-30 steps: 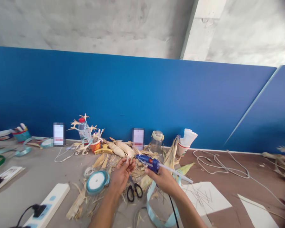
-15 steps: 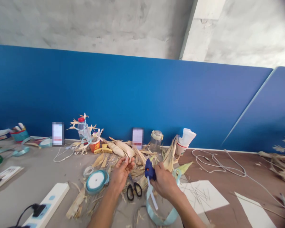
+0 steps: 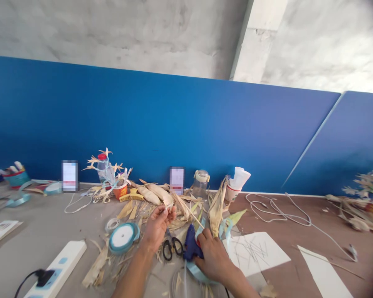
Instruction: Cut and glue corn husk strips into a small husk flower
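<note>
My left hand (image 3: 159, 228) is closed in a pinch on a small pale piece of corn husk (image 3: 168, 202), held up above the littered tabletop. Low over the table, my right hand (image 3: 214, 252) grips a dark blue glue gun (image 3: 191, 244); a translucent glue stick (image 3: 185, 278) sticks out of its rear end. Between my two hands lie black-handled scissors (image 3: 172, 248). A loop of light blue ribbon (image 3: 199, 273) is partly hidden under the gun and my right hand. Dried corn husks (image 3: 216, 211) are heaped beyond my hands.
To the left are a ribbon spool (image 3: 122, 237), a tape roll (image 3: 112, 224) and a white power strip (image 3: 60, 265). A bottle (image 3: 200, 182), two phones and paper cups (image 3: 233, 192) stand along the blue partition (image 3: 174, 124). Thin wires lie on white paper (image 3: 257, 252) to the right.
My right hand has lowered the glue gun toward the table, nearer to me. My left hand keeps its pinch on the husk piece. The view has turned slightly right.
</note>
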Demonstrator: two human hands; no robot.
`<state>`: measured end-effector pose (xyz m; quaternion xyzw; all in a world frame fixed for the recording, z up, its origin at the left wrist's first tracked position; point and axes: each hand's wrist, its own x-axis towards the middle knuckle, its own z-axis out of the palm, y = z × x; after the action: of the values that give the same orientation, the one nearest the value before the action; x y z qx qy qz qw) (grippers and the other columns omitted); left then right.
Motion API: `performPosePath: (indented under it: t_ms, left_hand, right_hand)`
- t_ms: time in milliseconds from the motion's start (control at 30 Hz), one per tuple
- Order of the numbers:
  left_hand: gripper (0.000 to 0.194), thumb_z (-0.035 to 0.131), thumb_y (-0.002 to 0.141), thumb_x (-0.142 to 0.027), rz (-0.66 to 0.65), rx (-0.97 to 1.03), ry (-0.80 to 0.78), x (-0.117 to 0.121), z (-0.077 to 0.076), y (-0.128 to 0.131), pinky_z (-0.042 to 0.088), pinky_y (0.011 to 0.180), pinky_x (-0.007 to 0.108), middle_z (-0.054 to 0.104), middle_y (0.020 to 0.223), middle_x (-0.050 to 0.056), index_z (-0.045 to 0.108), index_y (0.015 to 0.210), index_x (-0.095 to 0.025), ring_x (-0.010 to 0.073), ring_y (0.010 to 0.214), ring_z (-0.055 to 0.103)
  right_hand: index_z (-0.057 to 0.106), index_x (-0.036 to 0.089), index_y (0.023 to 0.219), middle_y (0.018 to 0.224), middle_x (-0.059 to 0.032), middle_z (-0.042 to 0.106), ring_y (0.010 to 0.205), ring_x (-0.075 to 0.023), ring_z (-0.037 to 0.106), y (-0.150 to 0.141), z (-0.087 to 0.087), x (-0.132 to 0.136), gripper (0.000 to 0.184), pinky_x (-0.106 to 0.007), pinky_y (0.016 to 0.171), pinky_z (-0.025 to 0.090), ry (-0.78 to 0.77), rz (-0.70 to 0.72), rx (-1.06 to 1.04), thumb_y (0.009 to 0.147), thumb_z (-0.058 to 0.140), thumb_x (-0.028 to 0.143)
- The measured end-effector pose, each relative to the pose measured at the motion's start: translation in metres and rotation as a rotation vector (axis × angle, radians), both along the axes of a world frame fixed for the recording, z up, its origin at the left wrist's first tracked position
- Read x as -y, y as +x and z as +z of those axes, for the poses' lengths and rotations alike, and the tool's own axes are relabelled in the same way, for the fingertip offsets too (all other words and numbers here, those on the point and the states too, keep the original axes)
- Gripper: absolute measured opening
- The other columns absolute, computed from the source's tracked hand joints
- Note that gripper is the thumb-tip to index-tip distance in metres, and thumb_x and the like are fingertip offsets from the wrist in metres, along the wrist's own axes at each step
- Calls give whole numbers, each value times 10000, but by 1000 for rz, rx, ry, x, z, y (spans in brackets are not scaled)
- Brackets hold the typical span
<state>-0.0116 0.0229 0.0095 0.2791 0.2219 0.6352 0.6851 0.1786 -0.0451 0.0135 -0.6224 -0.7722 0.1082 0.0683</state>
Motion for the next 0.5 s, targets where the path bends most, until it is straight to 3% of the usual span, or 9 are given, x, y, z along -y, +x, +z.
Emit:
performPosePath:
  t_ms: [133, 233, 367, 500]
  left_hand:
    - [199, 792, 622, -197, -17, 2, 24, 3, 2, 1, 509, 792, 302, 743, 826, 63, 643, 749, -164, 178, 804, 681]
    - [191, 794, 620, -190, -31, -10, 33, 5, 3, 3, 502, 806, 297, 742, 817, 64, 646, 738, -162, 182, 832, 678]
    - [177, 789, 628, -198, -53, -43, 43, 7, 3, 7, 501, 830, 343, 738, 800, 49, 643, 725, -170, 203, 837, 679]
    - [175, 792, 623, -214, -69, -67, 51, 9, 5, 10, 510, 805, 346, 732, 776, 45, 646, 711, -170, 197, 791, 679]
  right_hand:
    - [623, 170, 957, 981, -99, 590, 914, -252, 557, 8, 18, -9, 264, -377, 831, 367, -1, -3, -228, 720, 540, 253]
    - [602, 163, 802, 720, -31, 582, 709, -179, 550, 0, 33, -27, 211, -289, 677, 395, -21, -27, -651, 811, 431, 287]
    - [575, 174, 721, 572, 33, 507, 530, -115, 445, -26, 44, -54, 268, -239, 539, 336, -142, -35, -1212, 766, 511, 430]
    - [597, 161, 732, 591, 28, 547, 496, -84, 413, -42, 48, -68, 284, -218, 518, 308, -291, -51, -1435, 703, 604, 443]
